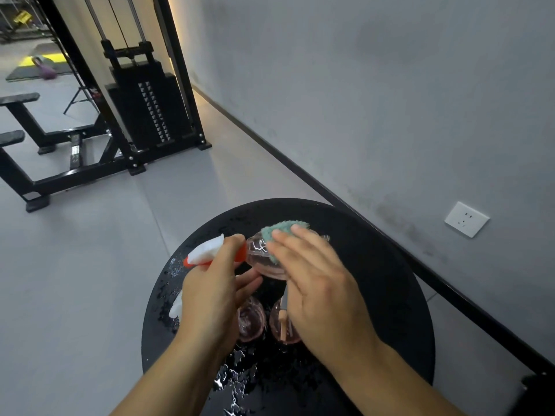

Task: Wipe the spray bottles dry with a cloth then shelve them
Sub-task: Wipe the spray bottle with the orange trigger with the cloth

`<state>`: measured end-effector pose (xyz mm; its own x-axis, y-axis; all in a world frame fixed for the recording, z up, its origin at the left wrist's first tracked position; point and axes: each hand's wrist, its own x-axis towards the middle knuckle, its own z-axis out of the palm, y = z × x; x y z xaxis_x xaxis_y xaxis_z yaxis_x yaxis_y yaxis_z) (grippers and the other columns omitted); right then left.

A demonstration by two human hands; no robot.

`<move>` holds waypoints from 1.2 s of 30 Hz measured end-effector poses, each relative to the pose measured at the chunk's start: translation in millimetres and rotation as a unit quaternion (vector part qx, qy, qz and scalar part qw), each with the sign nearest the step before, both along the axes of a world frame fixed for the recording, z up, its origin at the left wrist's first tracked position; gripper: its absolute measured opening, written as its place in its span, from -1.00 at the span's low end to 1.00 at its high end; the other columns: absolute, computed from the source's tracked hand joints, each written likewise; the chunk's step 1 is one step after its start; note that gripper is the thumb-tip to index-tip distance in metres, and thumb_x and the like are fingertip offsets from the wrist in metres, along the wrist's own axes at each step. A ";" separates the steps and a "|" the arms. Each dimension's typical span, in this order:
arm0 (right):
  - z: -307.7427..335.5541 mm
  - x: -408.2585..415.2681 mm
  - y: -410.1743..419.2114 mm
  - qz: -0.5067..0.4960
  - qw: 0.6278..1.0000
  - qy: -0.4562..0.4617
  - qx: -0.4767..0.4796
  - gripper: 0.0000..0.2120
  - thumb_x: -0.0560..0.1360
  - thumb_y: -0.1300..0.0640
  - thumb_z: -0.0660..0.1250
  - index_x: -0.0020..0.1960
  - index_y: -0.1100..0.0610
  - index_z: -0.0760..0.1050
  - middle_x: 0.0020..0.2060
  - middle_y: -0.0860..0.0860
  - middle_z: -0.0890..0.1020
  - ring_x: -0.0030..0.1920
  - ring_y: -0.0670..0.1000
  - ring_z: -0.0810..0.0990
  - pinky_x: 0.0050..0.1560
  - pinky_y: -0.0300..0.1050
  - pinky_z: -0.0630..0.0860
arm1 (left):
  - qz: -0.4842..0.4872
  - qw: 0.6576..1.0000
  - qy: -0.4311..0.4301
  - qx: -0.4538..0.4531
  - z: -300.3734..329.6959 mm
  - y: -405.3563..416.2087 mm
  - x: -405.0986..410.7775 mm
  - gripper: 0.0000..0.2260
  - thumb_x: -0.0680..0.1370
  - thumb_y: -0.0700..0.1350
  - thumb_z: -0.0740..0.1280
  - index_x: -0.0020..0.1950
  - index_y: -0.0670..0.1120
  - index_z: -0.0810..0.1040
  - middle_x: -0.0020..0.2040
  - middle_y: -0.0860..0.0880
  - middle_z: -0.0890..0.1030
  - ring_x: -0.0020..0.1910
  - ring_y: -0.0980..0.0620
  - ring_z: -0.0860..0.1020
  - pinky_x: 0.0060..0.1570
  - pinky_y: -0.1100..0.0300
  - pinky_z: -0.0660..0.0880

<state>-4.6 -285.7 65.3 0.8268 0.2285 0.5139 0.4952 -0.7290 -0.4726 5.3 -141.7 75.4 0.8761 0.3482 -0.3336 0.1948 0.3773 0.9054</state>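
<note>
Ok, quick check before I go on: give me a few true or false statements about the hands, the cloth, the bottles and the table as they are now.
1. The left hand grips the held spray bottle at its neck, by the white and orange trigger head. True.
2. The right hand presses a red cloth on that bottle. False: the cloth is teal.
3. The round table is black and has water drops on it. True.
4. No other bottles are on the table. False: two more pink bottles stand under the hands.
5. The held bottle stands upright. False: it is tipped on its side, above the table.
</note>
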 end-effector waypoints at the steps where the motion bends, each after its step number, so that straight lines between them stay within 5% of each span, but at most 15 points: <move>1: -0.5 -0.5 0.9 0.014 1.000 -0.005 -0.006 -0.56 0.57 0.29 0.16 0.42 0.11 0.49 0.37 -0.06 0.53 0.49 -0.06 0.33 0.49 -0.07 0.31 | -0.006 1.000 -0.003 0.007 0.2 -1.0 -0.6 -0.85 0.58 -0.03 0.46 -0.08 -0.10 0.67 -0.06 -0.07 0.75 -0.06 -0.20 0.78 -0.07 0.03 0.61; 5: 0.8 7.7 -8.9 -0.032 0.999 0.011 0.010 -0.57 0.59 0.27 0.22 0.44 0.09 0.47 0.39 -0.06 0.51 0.49 -0.09 0.32 0.45 -0.06 0.38 | 0.001 1.000 -0.011 0.011 2.4 -0.8 -0.6 -0.82 0.62 -0.04 0.44 0.05 -0.15 0.65 0.03 -0.10 0.75 -0.07 -0.15 0.78 -0.02 0.03 0.67; 10: 1.2 -0.7 1.7 0.013 1.000 0.020 -0.018 -0.54 0.59 0.21 0.06 0.43 0.09 0.48 0.39 -0.07 0.51 0.50 -0.09 0.30 0.51 -0.14 0.25 | -0.013 1.000 -0.008 -0.002 -1.7 -4.3 -2.8 -0.77 0.64 -0.02 0.43 0.16 -0.16 0.62 0.06 -0.14 0.77 0.01 -0.17 0.77 0.07 0.00 0.67; 16: 2.7 8.6 -10.0 -0.049 0.998 0.039 0.025 -0.59 0.63 0.25 0.25 0.46 0.06 0.45 0.40 -0.10 0.50 0.49 -0.14 0.29 0.48 -0.16 0.31 | -0.002 0.999 -0.025 -0.043 1.1 -2.9 -0.6 -0.76 0.65 -0.01 0.42 0.18 -0.16 0.59 0.02 -0.08 0.76 0.02 -0.12 0.77 0.07 0.05 0.66; 22: 1.6 3.3 -2.6 0.001 0.999 0.035 -0.010 -0.56 0.58 0.32 0.25 0.43 0.09 0.48 0.39 -0.08 0.51 0.49 -0.11 0.30 0.49 -0.27 0.18 | -0.010 0.997 -0.031 -0.065 -2.4 -4.3 -0.8 -0.79 0.64 0.00 0.43 0.15 -0.12 0.60 -0.07 -0.03 0.77 0.05 -0.12 0.77 -0.01 0.13 0.67; 28: -1.7 1.5 -1.2 -0.012 0.999 0.023 0.027 -0.52 0.58 0.36 0.27 0.46 0.10 0.44 0.44 -0.06 0.46 0.53 -0.12 0.24 0.50 -0.18 0.26 | 0.004 0.997 -0.015 -0.081 -2.6 -2.0 1.2 -0.73 0.66 0.03 0.41 0.20 -0.15 0.60 0.21 -0.25 0.72 0.13 -0.11 0.75 0.17 0.01 0.64; 32: -3.6 -1.9 1.9 0.039 0.999 0.000 0.011 -0.51 0.55 0.40 0.32 0.45 0.13 0.46 0.42 -0.03 0.48 0.53 -0.10 0.26 0.49 -0.17 0.29 | 0.025 0.993 -0.002 -0.112 -1.7 2.3 3.7 -0.71 0.65 0.04 0.42 0.15 -0.19 0.62 0.07 -0.22 0.74 0.08 -0.11 0.76 0.09 0.06 0.68; 36: -2.7 7.4 -7.4 -0.026 0.997 0.017 0.066 -0.55 0.61 0.34 0.27 0.47 0.09 0.43 0.44 -0.07 0.46 0.53 -0.15 0.25 0.46 -0.12 0.36 | 0.032 0.993 -0.007 -0.113 1.9 5.3 4.7 -0.76 0.65 0.03 0.42 0.06 -0.16 0.61 -0.05 -0.18 0.74 0.01 -0.12 0.76 -0.06 0.11 0.72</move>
